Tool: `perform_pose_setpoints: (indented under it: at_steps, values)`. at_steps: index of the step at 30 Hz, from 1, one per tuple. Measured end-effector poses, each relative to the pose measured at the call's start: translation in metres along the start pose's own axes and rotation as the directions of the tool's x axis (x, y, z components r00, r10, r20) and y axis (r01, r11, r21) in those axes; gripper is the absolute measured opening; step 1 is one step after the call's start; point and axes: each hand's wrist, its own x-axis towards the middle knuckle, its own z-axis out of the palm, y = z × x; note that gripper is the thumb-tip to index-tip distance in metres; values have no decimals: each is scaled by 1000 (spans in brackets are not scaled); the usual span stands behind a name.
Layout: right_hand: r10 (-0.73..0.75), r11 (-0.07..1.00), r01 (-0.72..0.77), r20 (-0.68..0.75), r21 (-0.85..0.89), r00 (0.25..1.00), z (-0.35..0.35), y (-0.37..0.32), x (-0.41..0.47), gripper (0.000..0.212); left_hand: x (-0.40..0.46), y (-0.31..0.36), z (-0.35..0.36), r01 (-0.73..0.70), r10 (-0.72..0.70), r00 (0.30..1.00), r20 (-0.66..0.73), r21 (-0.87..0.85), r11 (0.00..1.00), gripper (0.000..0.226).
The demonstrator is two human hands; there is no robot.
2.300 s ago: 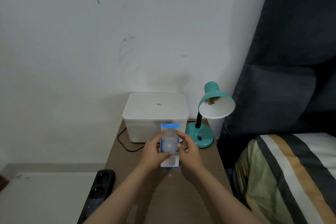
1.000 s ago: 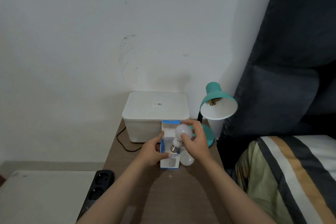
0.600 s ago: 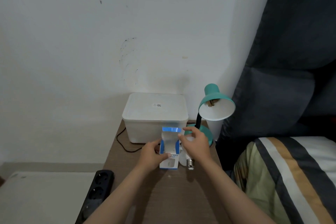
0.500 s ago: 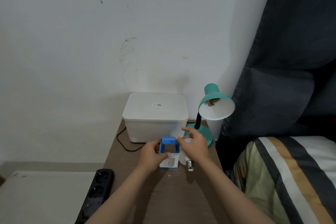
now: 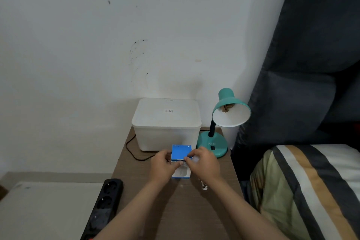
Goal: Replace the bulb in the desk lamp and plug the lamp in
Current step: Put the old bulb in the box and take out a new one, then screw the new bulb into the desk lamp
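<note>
A small blue and white bulb box (image 5: 181,153) stands on the wooden bedside table (image 5: 175,212). My left hand (image 5: 162,167) grips its left side. My right hand (image 5: 206,167) pinches the blue top flap, which is folded down over the box. A white bulb lies on the table under my right hand, with only its metal screw base (image 5: 204,185) clearly visible. The teal desk lamp (image 5: 230,116) stands at the table's back right corner, its shade tilted toward me. No bulb shows in its socket.
A lidded white plastic container (image 5: 167,122) sits at the back of the table, with a black cable (image 5: 130,150) curling at its left. A black power strip (image 5: 105,204) lies off the table's left edge. A striped bed (image 5: 311,191) and dark curtain (image 5: 311,64) are on the right.
My right hand took a bulb out of the box, laid it on the table to the right, then came back and folded the box's top flap shut. My left hand stayed on the box.
</note>
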Motion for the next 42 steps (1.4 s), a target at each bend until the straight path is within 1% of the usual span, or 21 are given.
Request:
perform_pose_setpoints:
  at_steps: [4,6,8,11,14,15,17,20,23,24,25,27,29,31,32,33,34,36,38,40,42]
  values:
    - [-1,1000,1,29,-16,1000,0,1,0,22,-3,-2,1,-60,60,998,-8,16,998,44]
    - [7,1000,-7,44,-16,999,-1,2,0,24,-2,-4,3,-90,91,996,1,67,994,41]
    - [15,1000,-14,57,-17,998,-2,2,-1,25,-2,-3,5,-89,89,996,5,111,990,35]
    - [21,1000,-22,68,9,997,-4,1,-1,26,-1,-3,6,-85,85,996,12,128,988,32]
    - [50,983,-60,67,171,997,-10,0,-4,18,-1,-1,4,-80,76,997,30,150,985,32]
    - [61,969,-81,92,233,994,-14,0,-5,15,0,0,4,-79,75,997,35,158,984,32]
    - [84,931,-132,153,340,985,-24,0,-8,17,-2,1,4,-84,74,996,58,186,979,33]
    - [123,845,-199,181,496,976,-43,2,-13,21,-5,2,3,-103,83,992,99,225,969,36]
    - [180,725,-288,232,625,956,-62,4,-20,17,-5,7,-1,-119,99,991,94,244,962,43]
    - [191,684,-308,245,661,950,-68,4,-22,14,-4,10,-2,-127,109,990,88,236,963,45]
    - [197,665,-307,237,680,951,-73,5,-23,15,-3,14,-4,-138,121,989,85,228,964,47]
    - [231,659,-279,166,698,959,-82,4,-23,20,-1,28,-5,-184,168,982,92,218,958,46]
    - [250,666,-213,55,715,967,-94,2,-22,14,3,47,-6,-237,222,970,95,189,953,47]
    - [274,593,-187,22,783,962,-105,4,-19,9,7,68,-5,-302,293,953,76,158,940,46]
    - [273,556,-174,19,813,962,-110,4,-17,15,9,79,-5,-339,332,941,67,143,930,46]
    - [269,547,-138,-17,826,963,-113,7,-16,22,11,88,-4,-366,361,930,66,127,922,47]
    - [262,573,-93,-75,814,962,-116,10,-14,27,13,98,-4,-388,382,922,67,110,915,47]
    - [214,729,15,-249,684,945,-120,14,-13,35,19,115,-1,-441,437,898,57,84,894,44]
    - [164,847,66,-376,528,912,-122,14,-15,40,27,127,3,-513,512,858,39,82,854,38]
    - [147,914,79,-507,397,849,-117,16,-15,42,35,137,6,-572,571,820,39,87,816,32]
    - [139,937,90,-597,338,790,-111,18,-12,44,44,143,9,-610,607,792,56,85,788,27]
